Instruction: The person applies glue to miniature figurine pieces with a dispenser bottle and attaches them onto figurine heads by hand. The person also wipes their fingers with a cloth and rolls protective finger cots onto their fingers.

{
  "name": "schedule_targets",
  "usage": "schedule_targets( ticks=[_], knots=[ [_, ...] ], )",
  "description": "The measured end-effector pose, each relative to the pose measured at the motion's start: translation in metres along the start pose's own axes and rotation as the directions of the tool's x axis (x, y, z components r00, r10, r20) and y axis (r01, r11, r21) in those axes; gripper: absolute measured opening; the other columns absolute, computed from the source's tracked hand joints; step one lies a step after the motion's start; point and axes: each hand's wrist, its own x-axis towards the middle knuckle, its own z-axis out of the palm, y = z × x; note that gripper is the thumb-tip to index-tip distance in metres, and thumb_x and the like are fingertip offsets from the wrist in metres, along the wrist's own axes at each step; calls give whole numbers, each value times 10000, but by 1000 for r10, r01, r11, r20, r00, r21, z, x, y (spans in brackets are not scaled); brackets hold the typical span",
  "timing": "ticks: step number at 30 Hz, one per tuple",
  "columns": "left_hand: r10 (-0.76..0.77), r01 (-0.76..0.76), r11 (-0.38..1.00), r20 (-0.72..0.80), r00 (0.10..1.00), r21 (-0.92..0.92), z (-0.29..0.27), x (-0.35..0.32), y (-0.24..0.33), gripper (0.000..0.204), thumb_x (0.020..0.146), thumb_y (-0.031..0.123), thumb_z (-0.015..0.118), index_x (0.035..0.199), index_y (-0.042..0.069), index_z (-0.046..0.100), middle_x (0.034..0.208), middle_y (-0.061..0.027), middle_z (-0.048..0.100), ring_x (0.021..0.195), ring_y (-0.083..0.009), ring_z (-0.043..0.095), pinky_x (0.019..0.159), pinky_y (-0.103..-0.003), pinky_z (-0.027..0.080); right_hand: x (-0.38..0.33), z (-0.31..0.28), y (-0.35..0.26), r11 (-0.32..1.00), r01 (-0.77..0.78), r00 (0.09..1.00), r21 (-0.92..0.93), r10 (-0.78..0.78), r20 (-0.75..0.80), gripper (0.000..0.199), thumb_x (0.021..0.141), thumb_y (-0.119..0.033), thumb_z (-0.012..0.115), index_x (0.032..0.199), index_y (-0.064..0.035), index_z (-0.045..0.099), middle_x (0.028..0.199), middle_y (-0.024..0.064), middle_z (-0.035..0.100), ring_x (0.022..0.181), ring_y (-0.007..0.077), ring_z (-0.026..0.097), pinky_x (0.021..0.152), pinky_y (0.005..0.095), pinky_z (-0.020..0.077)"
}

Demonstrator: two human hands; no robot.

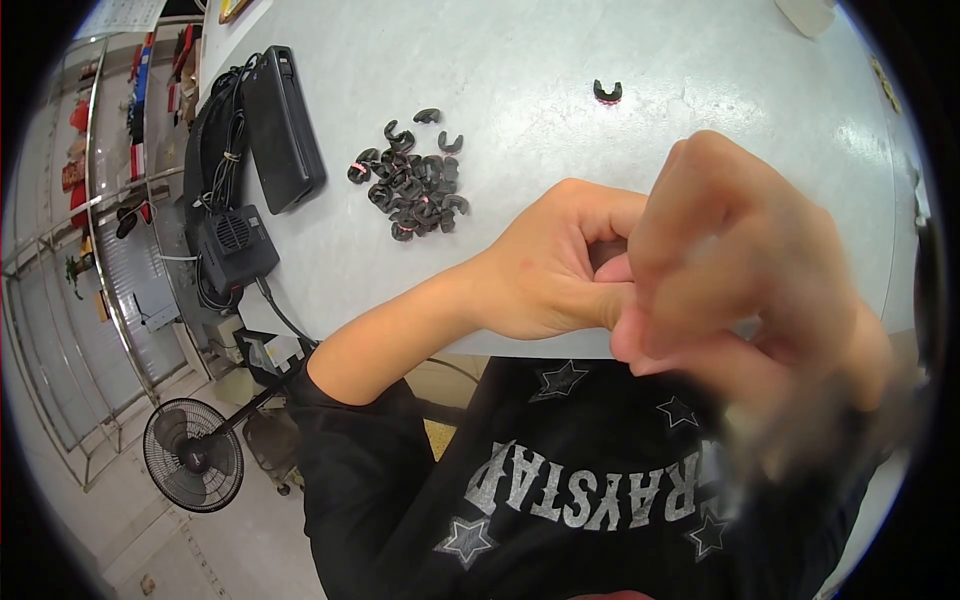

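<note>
My left hand and my right hand meet above the table's near edge, fingertips pressed together. Both are closed in a pinch, and whatever lies between the fingers is hidden behind the right hand. That right hand is close up and partly smeared. Left of them lies a pile of small black C-shaped pieces, a few with pink or red edges. Beyond my hands, a single black C-shaped piece with a red edge lies apart from the pile.
On the table's left side are a long black case, a black adapter box and bundled cables. A black fan stands below on the left, near metal racks. Something whitish sits at the far right.
</note>
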Motion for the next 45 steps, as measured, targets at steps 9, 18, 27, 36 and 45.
schedule_targets(
  ticks=[9,18,27,36,45],
  knots=[
    [12,-8,998,-63,998,69,4,1,7,339,753,235,771,974,22,628,647,84,404,638,-26,388,580,-208,356,3,-11,6,999,40,995,5,-40,94,333,590,-55,798,804,-59,543,791,80,492,649,149,515,557,266,463],
    [2,-2,1000,-92,996,0,5,0,13,304,743,218,778,891,14,606,655,76,424,642,-26,393,576,-193,363,6,-12,8,999,30,995,-21,-28,95,309,632,-106,792,800,-65,536,799,79,495,645,156,515,559,266,463],
    [235,-211,967,-188,954,140,5,3,9,366,784,187,739,660,68,417,681,25,471,632,-43,395,550,-195,332,7,-19,34,941,274,962,-197,-264,73,290,669,-111,780,781,-35,524,784,105,509,602,131,491,490,232,386],
    [341,-277,925,-251,906,259,7,5,9,451,813,171,710,605,94,317,691,-10,498,623,-59,399,540,-199,315,10,-13,39,929,344,936,-135,-351,-26,272,657,-55,785,735,-64,524,773,80,505,600,121,449,476,226,344],
    [345,-283,925,-249,905,253,4,6,8,442,825,161,695,608,100,314,682,-1,491,619,-54,393,538,-196,312,12,-14,22,982,126,991,-139,-131,-21,335,604,9,801,663,-83,485,757,52,487,644,134,447,496,242,356]
  ],
)
